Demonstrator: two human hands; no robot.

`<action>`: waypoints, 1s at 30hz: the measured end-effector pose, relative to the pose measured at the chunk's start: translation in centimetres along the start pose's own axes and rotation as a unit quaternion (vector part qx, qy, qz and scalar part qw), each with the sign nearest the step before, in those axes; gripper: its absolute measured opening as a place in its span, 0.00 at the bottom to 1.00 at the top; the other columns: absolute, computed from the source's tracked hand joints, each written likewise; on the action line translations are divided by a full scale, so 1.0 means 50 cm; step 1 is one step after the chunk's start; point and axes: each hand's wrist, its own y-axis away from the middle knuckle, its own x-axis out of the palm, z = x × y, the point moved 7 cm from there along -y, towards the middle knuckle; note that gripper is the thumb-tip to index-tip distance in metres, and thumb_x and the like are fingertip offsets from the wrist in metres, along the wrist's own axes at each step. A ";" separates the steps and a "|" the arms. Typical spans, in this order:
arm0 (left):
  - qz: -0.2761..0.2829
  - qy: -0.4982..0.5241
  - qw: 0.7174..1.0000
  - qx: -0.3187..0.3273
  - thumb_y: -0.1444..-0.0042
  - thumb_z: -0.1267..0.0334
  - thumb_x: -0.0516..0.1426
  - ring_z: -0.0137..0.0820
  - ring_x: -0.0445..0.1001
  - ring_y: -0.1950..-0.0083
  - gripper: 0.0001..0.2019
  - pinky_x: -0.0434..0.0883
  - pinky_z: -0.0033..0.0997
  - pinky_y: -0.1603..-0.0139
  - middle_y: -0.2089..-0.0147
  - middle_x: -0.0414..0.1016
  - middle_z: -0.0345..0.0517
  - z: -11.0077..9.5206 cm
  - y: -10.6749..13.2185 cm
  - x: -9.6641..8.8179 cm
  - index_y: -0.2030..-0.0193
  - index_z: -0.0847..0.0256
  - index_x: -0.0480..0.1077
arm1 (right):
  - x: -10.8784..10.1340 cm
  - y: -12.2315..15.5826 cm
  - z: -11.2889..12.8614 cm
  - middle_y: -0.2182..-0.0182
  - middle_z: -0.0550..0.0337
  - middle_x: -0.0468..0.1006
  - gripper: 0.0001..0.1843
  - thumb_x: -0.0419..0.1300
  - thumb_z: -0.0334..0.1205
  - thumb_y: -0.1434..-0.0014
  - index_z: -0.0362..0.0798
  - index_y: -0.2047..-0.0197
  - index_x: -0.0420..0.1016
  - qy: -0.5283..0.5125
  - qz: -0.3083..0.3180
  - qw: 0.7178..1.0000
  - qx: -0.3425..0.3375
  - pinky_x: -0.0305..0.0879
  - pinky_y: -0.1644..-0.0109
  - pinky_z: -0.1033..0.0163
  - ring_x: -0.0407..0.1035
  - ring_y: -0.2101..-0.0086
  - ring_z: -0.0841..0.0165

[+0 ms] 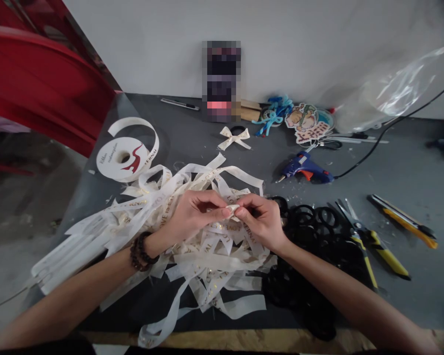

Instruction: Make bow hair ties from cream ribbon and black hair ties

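My left hand [194, 214] and my right hand [262, 219] meet above a heap of cut cream ribbon strips [207, 256] printed with gold letters. Both pinch the same small piece of cream ribbon [234, 209] between thumbs and fingertips. A dark bead bracelet [140, 251] sits on my left wrist. A pile of black hair ties [311, 222] lies just right of my right hand.
A ribbon spool [124, 158] stands at back left, a finished cream bow [234, 138] behind the heap. A blue glue gun [305, 168] with its black cord, yellow-handled scissors [370, 246], a yellow cutter [403, 219], a plastic bag [388, 96] and a red chair [40, 84] surround the dark table [410, 162].
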 end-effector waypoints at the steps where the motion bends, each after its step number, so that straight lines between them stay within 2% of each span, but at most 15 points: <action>1: -0.001 -0.003 1.000 -0.004 0.37 0.57 0.69 0.29 0.74 0.67 0.09 0.71 0.29 0.69 0.67 0.80 0.45 0.000 0.000 -0.001 0.64 0.59 0.83 | 0.000 0.000 -0.001 0.78 0.64 0.76 0.14 0.71 0.50 0.38 0.48 0.67 0.81 -0.002 -0.001 1.000 0.002 0.60 0.76 0.68 0.64 0.78 0.74; 5: -0.017 -0.045 0.999 -0.017 0.32 0.57 0.64 0.26 0.71 0.69 0.09 0.67 0.26 0.72 0.67 0.79 0.44 -0.005 0.002 -0.002 0.59 0.59 0.82 | 0.002 0.001 -0.004 0.76 0.63 0.80 0.13 0.72 0.49 0.39 0.48 0.65 0.82 -0.012 -0.003 1.000 0.017 0.65 0.74 0.67 0.68 0.77 0.73; 9: -0.037 -0.102 0.994 -0.017 0.31 0.61 0.60 0.24 0.66 0.73 0.09 0.62 0.25 0.76 0.69 0.77 0.42 -0.011 0.005 0.003 0.56 0.61 0.82 | 0.004 0.000 0.003 0.75 0.63 0.80 0.11 0.71 0.47 0.39 0.48 0.64 0.81 0.007 -0.009 1.000 0.027 0.65 0.74 0.67 0.68 0.77 0.74; 15: -0.044 -0.193 0.980 0.018 0.29 0.64 0.55 0.23 0.58 0.76 0.11 0.55 0.26 0.77 0.76 0.63 0.35 -0.013 0.011 0.005 0.64 0.61 0.73 | 0.010 0.002 0.004 0.76 0.64 0.79 0.11 0.72 0.47 0.40 0.49 0.65 0.81 0.020 0.009 0.999 0.037 0.64 0.75 0.67 0.67 0.78 0.75; 18: -0.038 -0.217 0.975 0.033 0.28 0.64 0.53 0.24 0.58 0.76 0.13 0.55 0.27 0.76 0.76 0.61 0.34 -0.014 0.011 0.005 0.66 0.60 0.70 | 0.015 0.002 0.002 0.76 0.64 0.78 0.11 0.72 0.48 0.40 0.49 0.66 0.81 0.026 0.027 0.999 0.037 0.63 0.75 0.67 0.66 0.78 0.75; 21: -0.041 -0.199 0.979 0.023 0.26 0.60 0.53 0.24 0.60 0.75 0.15 0.58 0.26 0.76 0.76 0.63 0.35 -0.012 0.009 0.003 0.65 0.60 0.72 | 0.013 0.002 0.003 0.76 0.64 0.77 0.12 0.70 0.48 0.39 0.49 0.66 0.80 0.036 0.023 0.999 0.032 0.63 0.75 0.67 0.65 0.77 0.74; 23: -0.038 -0.137 0.990 0.008 0.27 0.57 0.56 0.24 0.65 0.74 0.12 0.61 0.24 0.77 0.73 0.68 0.37 -0.009 0.006 0.003 0.59 0.60 0.75 | 0.008 0.002 0.002 0.77 0.65 0.76 0.12 0.69 0.49 0.38 0.49 0.66 0.79 0.038 0.005 0.999 0.030 0.61 0.75 0.66 0.64 0.78 0.74; 25: -0.039 -0.068 0.997 -0.003 0.32 0.55 0.64 0.25 0.73 0.70 0.11 0.68 0.23 0.74 0.66 0.77 0.42 -0.006 0.002 0.003 0.52 0.60 0.76 | 0.002 0.003 -0.002 0.78 0.66 0.74 0.13 0.68 0.50 0.36 0.49 0.65 0.78 0.038 -0.016 0.999 0.035 0.59 0.75 0.66 0.61 0.78 0.75; 27: -0.055 -0.035 0.998 0.000 0.39 0.58 0.70 0.29 0.80 0.62 0.15 0.75 0.24 0.67 0.58 0.82 0.47 -0.005 -0.001 -0.002 0.50 0.60 0.77 | -0.002 0.005 -0.006 0.78 0.66 0.72 0.14 0.68 0.51 0.35 0.49 0.65 0.78 0.039 -0.026 0.998 0.038 0.57 0.75 0.66 0.60 0.78 0.74; 28: -0.067 -0.033 0.997 0.000 0.41 0.59 0.71 0.30 0.81 0.60 0.15 0.76 0.25 0.65 0.57 0.83 0.48 -0.004 -0.001 -0.006 0.51 0.60 0.77 | -0.004 0.005 -0.006 0.76 0.66 0.74 0.14 0.68 0.51 0.35 0.49 0.64 0.78 0.041 -0.029 0.998 0.034 0.58 0.74 0.66 0.61 0.77 0.74; 30: -0.079 -0.033 0.996 -0.003 0.41 0.59 0.71 0.30 0.81 0.61 0.17 0.76 0.24 0.67 0.58 0.84 0.48 0.000 -0.001 -0.011 0.49 0.59 0.77 | -0.006 0.004 0.000 0.69 0.62 0.80 0.12 0.69 0.50 0.35 0.50 0.58 0.80 0.054 -0.033 0.998 0.012 0.65 0.69 0.64 0.67 0.72 0.72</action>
